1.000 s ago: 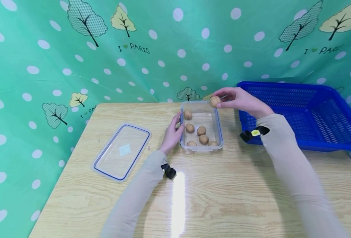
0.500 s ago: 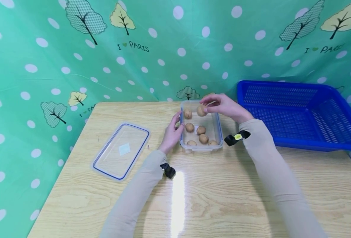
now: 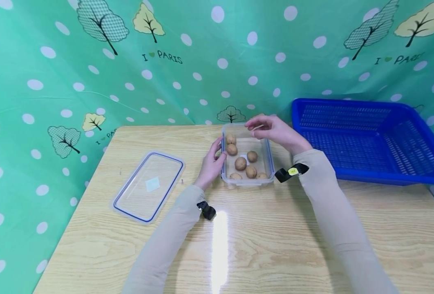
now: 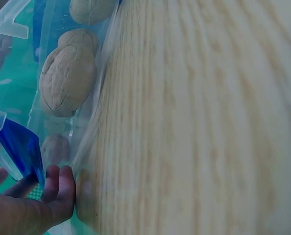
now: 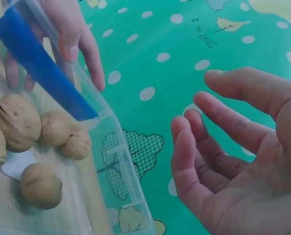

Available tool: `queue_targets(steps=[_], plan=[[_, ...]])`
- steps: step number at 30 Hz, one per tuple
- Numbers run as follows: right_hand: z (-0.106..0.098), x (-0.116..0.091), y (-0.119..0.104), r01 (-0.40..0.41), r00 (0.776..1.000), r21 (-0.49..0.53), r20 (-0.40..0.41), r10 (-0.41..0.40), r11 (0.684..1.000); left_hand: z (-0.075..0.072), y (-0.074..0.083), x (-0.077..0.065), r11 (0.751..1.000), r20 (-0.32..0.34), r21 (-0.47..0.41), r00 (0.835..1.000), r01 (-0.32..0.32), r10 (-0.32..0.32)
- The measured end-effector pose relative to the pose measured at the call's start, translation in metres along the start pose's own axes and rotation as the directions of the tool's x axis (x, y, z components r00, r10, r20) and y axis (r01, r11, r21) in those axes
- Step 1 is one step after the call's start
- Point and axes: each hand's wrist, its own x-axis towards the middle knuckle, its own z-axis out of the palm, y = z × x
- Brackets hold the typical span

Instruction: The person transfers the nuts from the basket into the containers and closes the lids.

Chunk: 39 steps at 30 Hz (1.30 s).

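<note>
In the head view a clear plastic container (image 3: 262, 153) with blue-edged side clips holds several walnuts (image 3: 240, 163). My left hand (image 3: 211, 165) rests against its left side, fingers extended and thumb at the rim. The left wrist view shows fingertips (image 4: 64, 176) touching the container wall beside a blue clip flap (image 4: 20, 142). My right hand (image 3: 274, 130) hovers over the container's far right rim. In the right wrist view its fingers (image 5: 184, 147) are loosely bent, with thumb and fingertips apart and nothing between them.
A clear lid (image 3: 148, 188) with a blue seal lies on the wooden table (image 3: 287, 237), left of the container. A big blue perforated basket (image 3: 349, 141) stands to the right. Green dotted cloth (image 3: 187, 77) hangs behind the table.
My right hand moved left from beside the basket with a walnut and let it go into the container. The walnuts inside have shifted. My left hand stayed at the container's side.
</note>
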Motion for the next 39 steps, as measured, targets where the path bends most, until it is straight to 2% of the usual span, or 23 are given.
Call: queue_targets(steps=[9, 16, 26, 30, 34, 39], plan=[[0.009, -0.004, 0.001, -0.008, 1.0, 0.063, 0.031, 0.006, 0.998, -0.016, 0.002, 0.001, 0.999, 0.013, -0.044, 1.0, 0.027, -0.027], [0.022, -0.001, 0.007, -0.011, 0.998, 0.082, 0.063, 0.006, 0.997, -0.042, 0.005, -0.003, 0.998, 0.041, 0.063, 0.999, 0.012, -0.015], [0.045, 0.003, 0.006, 0.01, 0.994, 0.104, 0.107, -0.021, 0.995, -0.082, 0.011, -0.005, 0.999, 0.073, 0.04, 0.997, 0.028, -0.031], [0.054, 0.005, 0.004, 0.017, 0.993, 0.12, 0.111, -0.031, 0.993, -0.099, 0.014, -0.007, 0.999, 0.093, 0.044, 0.995, 0.016, -0.02], [0.065, 0.008, 0.003, 0.004, 0.992, 0.153, 0.122, -0.023, 0.988, -0.113, 0.014, -0.013, 0.991, 0.106, 0.131, 0.994, -0.021, 0.007], [0.079, 0.01, -0.001, -0.009, 0.991, 0.123, 0.131, -0.008, 0.992, -0.13, 0.007, -0.025, 0.962, 0.078, 0.27, 0.997, -0.045, 0.024]])
